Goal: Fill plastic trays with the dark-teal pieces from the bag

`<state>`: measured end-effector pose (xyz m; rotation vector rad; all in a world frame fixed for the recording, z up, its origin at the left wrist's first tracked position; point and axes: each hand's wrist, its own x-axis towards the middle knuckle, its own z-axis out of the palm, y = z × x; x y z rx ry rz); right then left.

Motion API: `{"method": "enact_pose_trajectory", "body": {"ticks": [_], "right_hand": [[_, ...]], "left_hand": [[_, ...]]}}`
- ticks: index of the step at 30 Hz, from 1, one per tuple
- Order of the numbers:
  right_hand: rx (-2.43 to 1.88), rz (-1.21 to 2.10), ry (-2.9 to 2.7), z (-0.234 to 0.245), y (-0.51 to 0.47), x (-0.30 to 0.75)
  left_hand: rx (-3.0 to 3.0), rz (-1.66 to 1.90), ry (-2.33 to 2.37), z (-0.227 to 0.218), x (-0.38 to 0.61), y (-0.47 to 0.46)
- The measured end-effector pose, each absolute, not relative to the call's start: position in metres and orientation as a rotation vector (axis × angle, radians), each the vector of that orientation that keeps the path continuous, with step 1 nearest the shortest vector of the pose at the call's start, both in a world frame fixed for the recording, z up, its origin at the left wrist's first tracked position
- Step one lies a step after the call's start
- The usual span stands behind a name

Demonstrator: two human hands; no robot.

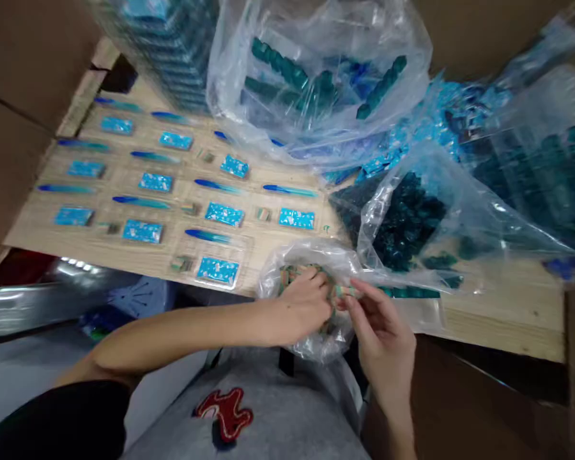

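Observation:
My left hand (306,303) reaches into the mouth of a clear plastic bag (280,281) and grips the bag with the small striped green-and-pink pieces bunched inside it. My right hand (378,335) pinches one striped piece (347,292) between thumb and fingers at the bag's opening. The two hands are close together, nearly touching. Just beyond them on the wooden board (287,255), a clear blister tray (218,270) holds a blue card packet, a long blue stick and a small striped piece.
Several more trays lie in rows across the board. Clear bags of dark teal pieces (407,223) and teal bars (316,76) are heaped at the far side. Cardboard flaps (9,64) border the board. My grey lap with a red patch (225,412) lies below the hands.

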<state>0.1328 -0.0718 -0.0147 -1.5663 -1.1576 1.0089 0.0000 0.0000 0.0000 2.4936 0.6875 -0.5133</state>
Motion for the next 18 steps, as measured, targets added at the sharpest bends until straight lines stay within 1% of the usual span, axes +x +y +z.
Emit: {"method": "enact_pose_trajectory", "body": {"ticks": [5, 18], "right_hand": [[-1.589, 0.985, -1.087, -0.023, -0.067, 0.133], [-1.567, 1.004, -0.978, -0.028, -0.065, 0.134]], "left_hand": [[2.503, -0.522, 0.593, -0.03, 0.02, -0.002], [2.501, -0.5, 0.606, -0.039, 0.02, -0.01]]}}
